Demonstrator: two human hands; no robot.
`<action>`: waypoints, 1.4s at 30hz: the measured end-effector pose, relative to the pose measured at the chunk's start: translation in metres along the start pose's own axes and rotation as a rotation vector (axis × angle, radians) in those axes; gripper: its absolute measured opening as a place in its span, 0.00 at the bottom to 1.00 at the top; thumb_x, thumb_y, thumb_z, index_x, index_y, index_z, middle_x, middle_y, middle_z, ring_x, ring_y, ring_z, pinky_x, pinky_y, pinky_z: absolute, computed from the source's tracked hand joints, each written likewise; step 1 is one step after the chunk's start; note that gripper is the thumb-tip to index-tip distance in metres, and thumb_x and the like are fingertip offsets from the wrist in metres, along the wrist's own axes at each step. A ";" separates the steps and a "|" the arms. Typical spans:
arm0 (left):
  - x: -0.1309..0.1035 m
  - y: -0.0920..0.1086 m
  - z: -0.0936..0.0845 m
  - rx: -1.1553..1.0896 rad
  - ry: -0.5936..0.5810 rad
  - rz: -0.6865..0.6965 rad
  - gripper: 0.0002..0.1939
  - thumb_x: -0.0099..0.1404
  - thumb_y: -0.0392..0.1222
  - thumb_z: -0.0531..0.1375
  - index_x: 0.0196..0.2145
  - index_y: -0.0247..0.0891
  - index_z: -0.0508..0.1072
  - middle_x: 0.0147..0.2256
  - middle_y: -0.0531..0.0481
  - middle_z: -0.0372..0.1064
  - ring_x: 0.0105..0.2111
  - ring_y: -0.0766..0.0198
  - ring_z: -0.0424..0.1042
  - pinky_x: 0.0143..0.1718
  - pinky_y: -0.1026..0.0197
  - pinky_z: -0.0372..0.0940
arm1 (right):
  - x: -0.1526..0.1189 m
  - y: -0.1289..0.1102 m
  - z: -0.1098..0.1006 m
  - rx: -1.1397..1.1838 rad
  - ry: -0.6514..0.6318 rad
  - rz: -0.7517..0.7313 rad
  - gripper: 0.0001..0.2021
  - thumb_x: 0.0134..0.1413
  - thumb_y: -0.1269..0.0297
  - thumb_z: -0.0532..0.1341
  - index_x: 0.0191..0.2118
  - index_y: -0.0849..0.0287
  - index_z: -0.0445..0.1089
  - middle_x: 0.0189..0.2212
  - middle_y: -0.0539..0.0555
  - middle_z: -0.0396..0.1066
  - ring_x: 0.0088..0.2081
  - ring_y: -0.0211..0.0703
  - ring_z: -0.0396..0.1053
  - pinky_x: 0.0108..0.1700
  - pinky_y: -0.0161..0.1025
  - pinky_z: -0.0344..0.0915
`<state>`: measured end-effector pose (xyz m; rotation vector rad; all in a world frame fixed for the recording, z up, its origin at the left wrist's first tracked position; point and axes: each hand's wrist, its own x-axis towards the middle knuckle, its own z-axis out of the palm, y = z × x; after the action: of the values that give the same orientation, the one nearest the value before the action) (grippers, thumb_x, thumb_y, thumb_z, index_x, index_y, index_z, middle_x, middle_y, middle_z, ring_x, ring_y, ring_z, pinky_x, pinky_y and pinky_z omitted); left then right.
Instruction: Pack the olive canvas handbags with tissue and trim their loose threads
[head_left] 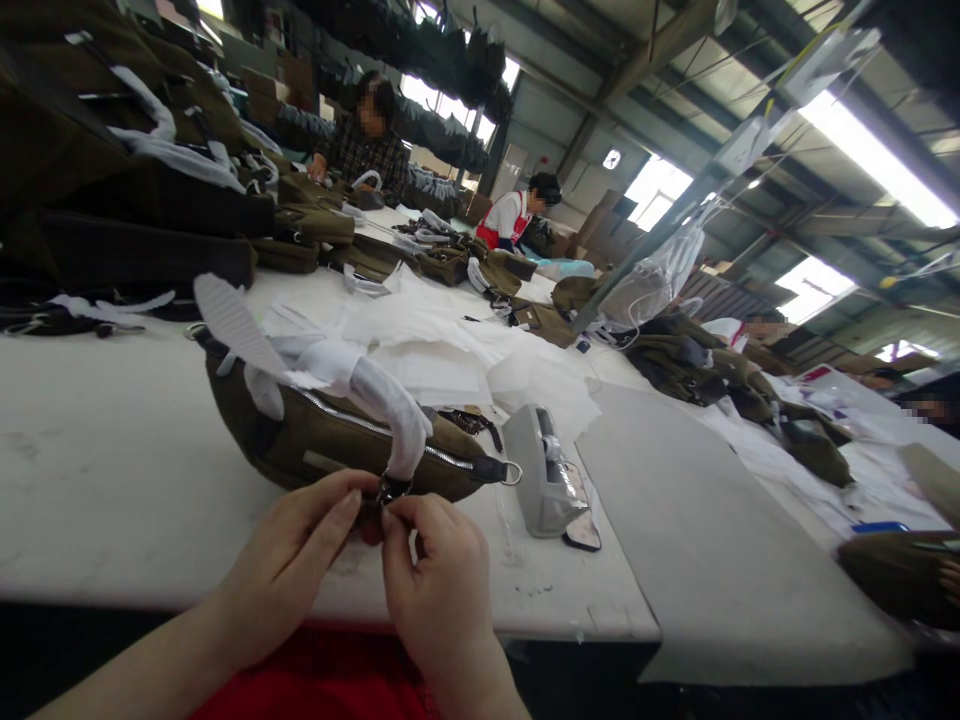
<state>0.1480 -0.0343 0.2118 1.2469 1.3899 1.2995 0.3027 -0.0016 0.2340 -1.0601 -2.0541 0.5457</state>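
Observation:
An olive bag (345,440) with a silver zipper lies on the white table in front of me. A strap wrapped in white paper (397,400) arches over it and ends in a dark metal clasp (394,487). My left hand (300,545) is closed at the clasp's left side, fingertips pinched together. On the right side, my right hand (439,560) pinches at the clasp's lower end. Both hands meet just in front of the bag. What lies between the fingertips below the clasp is small and partly hidden.
A grey tape dispenser (536,470) stands right of the bag, with a phone (583,525) beside it. White paper sheets (442,340) lie behind. Piled olive bags (187,190) rise at the left. Across the table are people (371,145), and a metal post (660,230) stands right of centre.

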 end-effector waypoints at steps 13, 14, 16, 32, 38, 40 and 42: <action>0.006 0.003 0.006 0.103 0.167 -0.001 0.16 0.61 0.56 0.62 0.32 0.41 0.78 0.32 0.51 0.76 0.35 0.62 0.74 0.39 0.67 0.69 | -0.009 -0.003 0.013 -0.113 0.169 -0.105 0.07 0.61 0.74 0.56 0.35 0.57 0.71 0.29 0.51 0.73 0.30 0.40 0.70 0.31 0.37 0.61; 0.006 0.002 0.006 0.115 0.195 0.015 0.15 0.61 0.56 0.62 0.32 0.42 0.78 0.34 0.51 0.77 0.36 0.62 0.74 0.40 0.66 0.69 | -0.009 -0.003 0.012 -0.070 0.176 -0.118 0.07 0.61 0.74 0.57 0.39 0.58 0.71 0.32 0.52 0.74 0.33 0.40 0.72 0.34 0.36 0.65; 0.007 0.001 0.005 0.098 0.235 0.039 0.14 0.61 0.54 0.62 0.33 0.41 0.79 0.37 0.50 0.77 0.39 0.61 0.74 0.44 0.65 0.68 | -0.010 -0.003 0.010 0.001 0.204 -0.132 0.10 0.61 0.74 0.57 0.45 0.58 0.70 0.40 0.55 0.75 0.40 0.41 0.73 0.41 0.36 0.69; 0.024 0.024 0.002 -0.383 0.184 -0.181 0.17 0.58 0.53 0.67 0.27 0.36 0.71 0.22 0.56 0.66 0.21 0.71 0.63 0.22 0.70 0.61 | -0.009 0.004 0.008 -0.127 0.208 -0.056 0.14 0.62 0.72 0.55 0.52 0.58 0.69 0.45 0.59 0.72 0.44 0.45 0.74 0.43 0.39 0.72; 0.023 0.011 0.001 -0.183 0.120 -0.190 0.20 0.58 0.57 0.65 0.36 0.36 0.73 0.25 0.54 0.69 0.24 0.67 0.67 0.26 0.66 0.65 | 0.006 -0.001 0.001 -0.310 0.036 -0.034 0.15 0.60 0.73 0.55 0.50 0.59 0.70 0.41 0.56 0.73 0.37 0.46 0.73 0.35 0.40 0.68; 0.021 0.009 0.000 -0.127 0.088 -0.194 0.20 0.59 0.56 0.64 0.39 0.36 0.73 0.28 0.52 0.72 0.26 0.65 0.69 0.29 0.64 0.67 | 0.011 -0.003 -0.001 -0.314 0.010 0.001 0.11 0.58 0.74 0.56 0.45 0.58 0.70 0.38 0.55 0.72 0.35 0.46 0.72 0.33 0.39 0.65; 0.020 0.010 -0.001 0.041 0.081 -0.143 0.18 0.61 0.55 0.61 0.40 0.37 0.74 0.32 0.49 0.74 0.31 0.61 0.72 0.35 0.60 0.68 | 0.014 -0.005 -0.001 -0.317 -0.005 0.017 0.08 0.57 0.74 0.57 0.41 0.57 0.69 0.36 0.54 0.71 0.33 0.45 0.71 0.31 0.39 0.62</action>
<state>0.1450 -0.0148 0.2228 1.1113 1.5404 1.2400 0.2958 0.0075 0.2441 -1.2582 -2.1847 0.2341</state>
